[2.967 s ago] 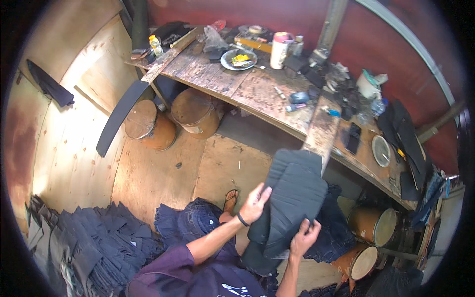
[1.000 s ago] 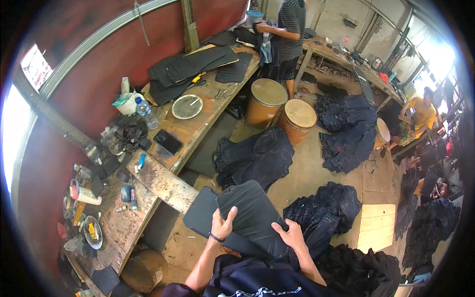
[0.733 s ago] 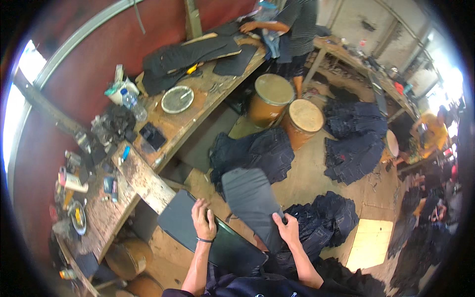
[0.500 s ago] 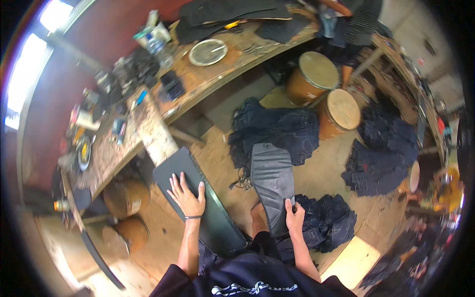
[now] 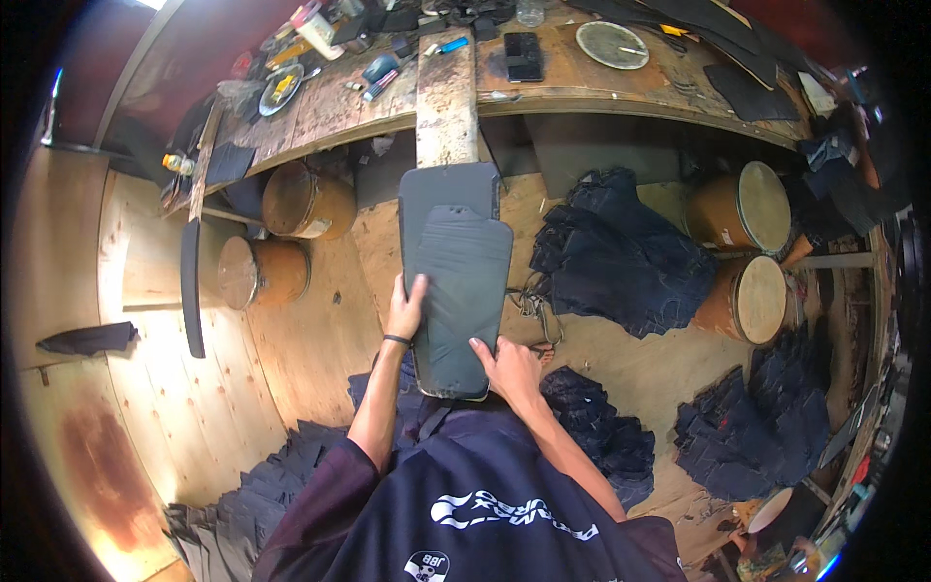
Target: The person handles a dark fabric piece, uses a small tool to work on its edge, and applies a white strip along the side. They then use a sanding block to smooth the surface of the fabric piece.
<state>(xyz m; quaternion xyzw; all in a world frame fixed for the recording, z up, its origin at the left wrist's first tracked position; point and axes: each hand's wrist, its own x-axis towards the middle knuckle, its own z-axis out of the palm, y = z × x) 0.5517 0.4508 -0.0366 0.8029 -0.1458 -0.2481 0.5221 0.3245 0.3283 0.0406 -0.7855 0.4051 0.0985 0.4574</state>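
Note:
A long black padded board extends from my lap toward the bench, its far end meeting a narrow wooden plank. On top of it lies a dark, creased fabric panel, stepped at its far edge and overhanging the board's right side. My left hand closes on the panel's left edge, thumb on top; its other fingers are partly hidden. At the lower right edge, my right hand pinches the panel with its thumb above and the fingers partly hidden.
A wooden bench crosses the far side, bearing a phone, a round plate and a blue lighter. Dark fabric heaps cover parts of the floor. Brown drums stand at the right, with others under the bench at left.
The fabric panel has moved left from beside the board onto it. My left hand has left its flat position on the board and now grips the panel's edge. The view has turned.

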